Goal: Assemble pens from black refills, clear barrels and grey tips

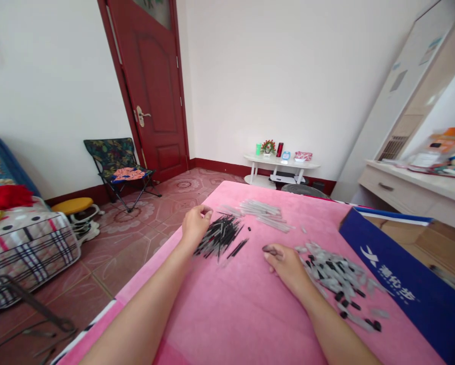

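My left hand (197,223) hovers at the left edge of a pile of thin black sticks (223,234), its fingers curled together. Whether anything is between those fingertips is hidden. Behind the pile lie long translucent tubes (263,210) in a loose bundle. A couple of black sticks (237,248) lie apart, to the right of the heap. My right hand (286,266) is closed in a pinch over the pink cloth, with dark smudges on the fingers; what it holds, if anything, cannot be made out. Beside it spreads a heap of short clear and black caps (336,271).
A blue cardboard box (398,284) stands open along the table's right side. The pink cloth (235,314) covers the table. Beyond are a low white table (307,165), a folding chair (113,152), a yellow stool (72,205) and a red door (151,76).
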`<state>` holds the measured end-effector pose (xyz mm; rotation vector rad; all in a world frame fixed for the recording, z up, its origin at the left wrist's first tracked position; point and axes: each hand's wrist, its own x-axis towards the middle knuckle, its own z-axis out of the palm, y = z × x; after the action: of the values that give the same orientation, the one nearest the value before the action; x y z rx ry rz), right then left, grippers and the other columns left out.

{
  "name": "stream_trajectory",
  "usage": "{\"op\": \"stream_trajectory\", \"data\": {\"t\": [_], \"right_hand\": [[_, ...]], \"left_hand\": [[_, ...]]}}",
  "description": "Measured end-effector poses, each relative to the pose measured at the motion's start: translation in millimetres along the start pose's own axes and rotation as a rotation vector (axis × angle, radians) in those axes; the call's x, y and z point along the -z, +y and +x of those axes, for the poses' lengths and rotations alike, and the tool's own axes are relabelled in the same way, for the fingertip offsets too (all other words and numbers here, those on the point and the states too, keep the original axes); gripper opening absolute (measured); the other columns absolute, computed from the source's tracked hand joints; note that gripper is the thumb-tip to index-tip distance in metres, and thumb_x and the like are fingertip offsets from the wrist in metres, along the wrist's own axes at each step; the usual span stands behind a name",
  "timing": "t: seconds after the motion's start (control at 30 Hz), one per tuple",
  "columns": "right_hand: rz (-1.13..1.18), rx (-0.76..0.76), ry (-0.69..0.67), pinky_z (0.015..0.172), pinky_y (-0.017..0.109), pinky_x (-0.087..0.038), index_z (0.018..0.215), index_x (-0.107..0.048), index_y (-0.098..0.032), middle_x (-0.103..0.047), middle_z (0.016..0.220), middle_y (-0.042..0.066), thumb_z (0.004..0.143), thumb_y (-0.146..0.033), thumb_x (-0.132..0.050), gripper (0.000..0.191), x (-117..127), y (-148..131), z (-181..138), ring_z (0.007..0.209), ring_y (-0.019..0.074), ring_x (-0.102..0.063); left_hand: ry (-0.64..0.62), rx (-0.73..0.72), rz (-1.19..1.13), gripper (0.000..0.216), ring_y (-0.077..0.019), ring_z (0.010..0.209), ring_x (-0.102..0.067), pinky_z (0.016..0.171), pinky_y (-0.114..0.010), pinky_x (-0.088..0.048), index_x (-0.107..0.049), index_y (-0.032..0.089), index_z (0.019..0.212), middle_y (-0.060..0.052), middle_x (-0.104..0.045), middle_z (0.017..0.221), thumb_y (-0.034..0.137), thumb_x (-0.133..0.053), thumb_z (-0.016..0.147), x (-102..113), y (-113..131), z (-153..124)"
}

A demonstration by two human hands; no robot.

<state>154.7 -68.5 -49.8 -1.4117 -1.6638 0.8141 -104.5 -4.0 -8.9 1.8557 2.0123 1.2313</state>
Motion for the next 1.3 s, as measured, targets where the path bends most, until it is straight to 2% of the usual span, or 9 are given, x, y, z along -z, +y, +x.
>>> {"op": "stream_trajectory", "data": {"t": [0.13, 0.2, 0.33, 0.47, 0.6, 0.73, 0.87, 1.1, 1.3], "right_hand": [[-0.262, 0.075, 0.196, 0.066, 0.027, -0.045, 0.080, -0.064, -0.017, -0.067, 0.080, 0.005, 0.069, -0.027, -0.049, 0.022, 41, 3, 11, 0.070, 0.0163, -0.061], [-0.366, 0.047, 0.274, 0.065, 0.026, -0.045, 0.082, -0.064, -0.018, -0.067, 0.080, 0.004, 0.070, -0.029, -0.049, 0.022, 65, 11, 15, 0.071, 0.0168, -0.061], [-0.499, -0.031, 0.282, 0.064, 0.026, -0.045, 0.083, -0.065, -0.019, -0.067, 0.080, 0.004, 0.070, -0.029, -0.049, 0.023, 93, 26, 13, 0.073, 0.0172, -0.061], [-0.636, 0.039, 0.222, 0.079, 0.028, -0.042, 0.093, -0.063, -0.020, -0.065, 0.095, 0.004, 0.070, -0.023, -0.048, 0.027, 79, 27, 15, 0.089, 0.0175, -0.058], [-0.823, 0.120, 0.153, 0.093, 0.027, -0.032, 0.107, -0.057, -0.017, -0.056, 0.113, 0.006, 0.071, -0.015, -0.046, 0.039, 53, 19, 38, 0.108, 0.0177, -0.047], [-0.958, -0.003, 0.117, 0.086, 0.026, -0.036, 0.113, -0.053, -0.014, -0.056, 0.108, 0.011, 0.072, -0.011, -0.045, 0.042, 40, 16, 67, 0.103, 0.0195, -0.049], [-0.988, -0.079, 0.145, 0.074, 0.029, -0.039, 0.103, -0.060, -0.016, -0.056, 0.095, 0.013, 0.074, -0.019, -0.048, 0.031, 38, 16, 81, 0.092, 0.0225, -0.053], [-1.004, -0.095, 0.146, 0.066, 0.026, -0.038, 0.082, -0.064, -0.022, -0.060, 0.089, 0.007, 0.070, -0.021, -0.053, 0.016, 37, 13, 70, 0.087, 0.0199, -0.055], [-0.976, -0.135, 0.154, 0.065, 0.030, -0.040, 0.097, -0.061, -0.021, -0.063, 0.091, 0.010, 0.069, -0.029, -0.056, 0.029, 37, 12, 60, 0.087, 0.0235, -0.058]], "left_hand": [[-0.056, 0.085, 0.088, 0.020, -0.0206, 0.077, -0.060, 0.065, -0.027, -0.041, -0.067, 0.022, 0.080, -0.006, -0.068, 0.082, 0.035, -0.054, 0.071, -1, -27, 9], [-0.066, 0.086, 0.098, 0.021, -0.0212, 0.077, -0.060, 0.065, -0.027, -0.041, -0.068, 0.022, 0.080, -0.007, -0.068, 0.083, 0.035, -0.055, 0.070, -5, -33, 9], [-0.090, 0.046, 0.073, 0.020, -0.0195, 0.075, -0.060, 0.065, -0.026, -0.041, -0.068, 0.022, 0.079, -0.006, -0.068, 0.081, 0.033, -0.055, 0.070, -12, -29, 5], [-0.102, -0.029, 0.010, 0.018, -0.0172, 0.068, -0.058, 0.063, -0.026, -0.040, -0.067, 0.021, 0.077, -0.005, -0.068, 0.077, 0.031, -0.053, 0.072, -19, -12, -3], [-0.108, -0.180, -0.140, 0.019, -0.0158, 0.073, -0.058, 0.065, -0.025, -0.040, -0.066, 0.020, 0.080, -0.004, -0.067, 0.082, 0.026, -0.049, 0.075, -28, 13, -21], [-0.181, -0.321, -0.198, 0.018, -0.0152, 0.075, -0.056, 0.067, -0.025, -0.040, -0.066, 0.021, 0.083, -0.002, -0.065, 0.083, 0.022, -0.049, 0.075, -35, 39, -45], [-0.280, -0.425, -0.196, 0.018, -0.0142, 0.072, -0.055, 0.066, -0.025, -0.040, -0.065, 0.021, 0.083, -0.002, -0.063, 0.080, 0.019, -0.050, 0.074, -38, 53, -62], [-0.347, -0.424, -0.210, 0.021, -0.0150, 0.074, -0.056, 0.068, -0.025, -0.041, -0.066, 0.020, 0.082, -0.003, -0.064, 0.080, 0.016, -0.048, 0.073, -44, 54, -70], [-0.361, -0.473, -0.272, 0.020, -0.0168, 0.072, -0.057, 0.067, -0.026, -0.041, -0.067, 0.020, 0.078, -0.005, -0.065, 0.077, 0.016, -0.048, 0.072, -49, 54, -75]]}}
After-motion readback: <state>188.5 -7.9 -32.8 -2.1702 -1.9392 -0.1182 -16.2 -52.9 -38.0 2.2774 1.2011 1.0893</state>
